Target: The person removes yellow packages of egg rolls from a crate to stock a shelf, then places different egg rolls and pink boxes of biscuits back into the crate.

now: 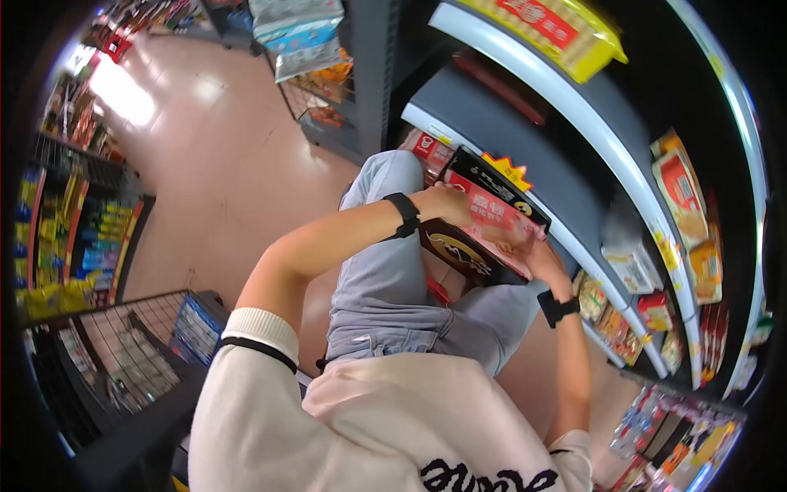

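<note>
My left hand [449,205] grips the left end of a pink biscuit box [490,211] with white lettering, its fingers curled over the edge. At the box's right end is my right hand [531,252], a little blurred, with its fingers around the edge. Behind the pink box, against the lowest shelf, stands a black box [492,182] with white characters. A dark brown box [452,249] with a gold oval lies on the near side, between my knees, partly covered by the pink box. Both wrists wear black bands.
Shelves [566,90] rise ahead and to the right, holding a yellow packet [549,33] and other packaged food. A yellow starburst tag [508,170] sticks out by the boxes. A wire rack [123,344] with packets stands at the left, beside the tiled floor [221,172].
</note>
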`<control>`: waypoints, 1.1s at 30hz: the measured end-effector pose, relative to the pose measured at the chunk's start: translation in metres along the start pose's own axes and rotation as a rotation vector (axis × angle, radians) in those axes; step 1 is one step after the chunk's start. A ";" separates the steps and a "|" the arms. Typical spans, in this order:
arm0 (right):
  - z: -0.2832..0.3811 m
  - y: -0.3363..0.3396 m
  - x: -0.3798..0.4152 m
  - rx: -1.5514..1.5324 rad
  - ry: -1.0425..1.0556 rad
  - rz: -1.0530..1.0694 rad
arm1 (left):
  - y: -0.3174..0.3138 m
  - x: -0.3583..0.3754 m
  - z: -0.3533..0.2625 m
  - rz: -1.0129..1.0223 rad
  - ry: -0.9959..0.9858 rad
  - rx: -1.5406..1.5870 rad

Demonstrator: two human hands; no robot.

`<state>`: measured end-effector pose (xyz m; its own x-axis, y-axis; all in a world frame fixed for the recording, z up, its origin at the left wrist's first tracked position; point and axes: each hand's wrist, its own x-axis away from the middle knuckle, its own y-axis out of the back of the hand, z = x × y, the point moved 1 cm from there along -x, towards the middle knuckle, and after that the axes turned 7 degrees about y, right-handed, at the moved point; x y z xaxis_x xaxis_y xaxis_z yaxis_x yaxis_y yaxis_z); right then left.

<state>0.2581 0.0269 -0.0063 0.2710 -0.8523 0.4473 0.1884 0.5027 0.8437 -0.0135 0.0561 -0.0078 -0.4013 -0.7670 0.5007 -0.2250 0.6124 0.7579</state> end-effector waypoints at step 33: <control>-0.025 0.110 -0.165 -0.770 -0.040 -0.491 | 0.157 -0.265 0.156 -0.699 0.164 0.423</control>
<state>0.2580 0.2262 0.0048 -0.0361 -0.9930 0.1125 0.8553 0.0275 0.5174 -0.0808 0.3849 -0.0869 0.0820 -0.9952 0.0525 -0.7021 -0.0203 0.7118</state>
